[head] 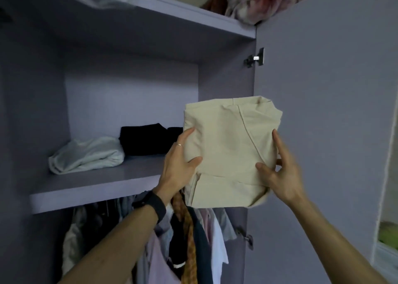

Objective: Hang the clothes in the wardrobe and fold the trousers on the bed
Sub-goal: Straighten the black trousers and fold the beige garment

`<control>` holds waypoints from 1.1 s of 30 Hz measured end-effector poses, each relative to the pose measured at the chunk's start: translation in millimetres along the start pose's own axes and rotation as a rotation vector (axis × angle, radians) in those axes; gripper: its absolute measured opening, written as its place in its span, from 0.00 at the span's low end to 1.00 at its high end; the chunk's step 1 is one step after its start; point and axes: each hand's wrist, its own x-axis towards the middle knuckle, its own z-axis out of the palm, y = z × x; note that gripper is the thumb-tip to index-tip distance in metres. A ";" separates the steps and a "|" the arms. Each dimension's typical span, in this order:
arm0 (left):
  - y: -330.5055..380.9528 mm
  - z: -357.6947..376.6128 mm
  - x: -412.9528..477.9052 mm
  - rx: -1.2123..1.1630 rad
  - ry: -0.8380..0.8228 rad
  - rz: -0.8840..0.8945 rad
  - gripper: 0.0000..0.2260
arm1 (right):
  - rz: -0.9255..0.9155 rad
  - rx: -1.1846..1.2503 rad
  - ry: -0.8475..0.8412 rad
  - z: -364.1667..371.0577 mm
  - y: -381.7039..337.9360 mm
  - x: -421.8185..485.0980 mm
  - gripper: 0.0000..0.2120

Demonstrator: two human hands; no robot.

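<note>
Folded trousers (230,150) are gripped at both sides by the left hand (181,167) and right hand (279,171) — best kept flat and slid onto the shelf (97,186), not dropped

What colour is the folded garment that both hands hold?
Plain beige, with no pattern. The head view shows the folded garment clearly.
</note>
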 end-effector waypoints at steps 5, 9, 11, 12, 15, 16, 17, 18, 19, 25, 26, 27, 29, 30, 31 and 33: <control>-22.4 -49.8 43.1 0.164 0.052 -0.028 0.37 | -0.068 0.143 -0.104 68.8 -2.5 56.8 0.44; -42.7 -99.8 71.5 0.338 0.106 -0.048 0.37 | -0.096 0.202 -0.189 132.6 -20.7 100.0 0.46; -55.7 -129.0 91.0 0.455 0.151 -0.078 0.37 | -0.116 0.224 -0.226 171.9 -36.1 121.7 0.46; -56.0 -136.6 97.9 0.483 0.158 -0.091 0.37 | -0.096 0.228 -0.246 178.1 -40.8 127.5 0.46; -71.1 -182.7 125.6 0.594 0.150 -0.197 0.37 | -0.078 0.322 -0.317 244.3 -64.2 153.9 0.46; -75.3 -194.7 132.8 0.623 0.144 -0.225 0.37 | -0.072 0.350 -0.351 259.5 -71.6 158.5 0.46; -84.5 -214.6 142.2 0.659 0.145 -0.272 0.37 | -0.073 0.397 -0.385 289.8 -80.7 166.4 0.46; -94.3 -230.7 150.0 0.682 0.145 -0.313 0.37 | -0.062 0.420 -0.408 313.3 -88.6 171.0 0.46; -107.0 -250.4 159.7 0.716 0.141 -0.360 0.37 | -0.056 0.429 -0.436 343.0 -98.4 177.8 0.45; -180.9 -325.8 194.5 0.890 0.049 -0.620 0.36 | 0.039 0.411 -0.675 472.6 -134.4 201.8 0.43; -201.7 -339.9 202.9 0.923 0.035 -0.661 0.35 | 0.040 0.375 -0.698 500.4 -139.2 207.8 0.42; -217.1 -347.6 207.9 0.951 0.015 -0.694 0.34 | 0.061 0.353 -0.719 516.8 -142.7 211.4 0.41; -244.8 -360.8 222.5 0.998 -0.030 -0.755 0.32 | 0.108 0.318 -0.770 550.8 -147.0 220.6 0.39; -255.2 -364.6 229.4 1.009 -0.061 -0.783 0.31 | 0.139 0.289 -0.802 562.0 -145.2 224.4 0.39; -265.2 -368.7 238.8 1.027 -0.086 -0.801 0.30 | 0.174 0.295 -0.833 574.9 -144.0 228.7 0.39; -277.9 -374.7 253.0 1.090 -0.141 -0.825 0.27 | 0.214 0.298 -0.895 595.2 -140.2 232.9 0.40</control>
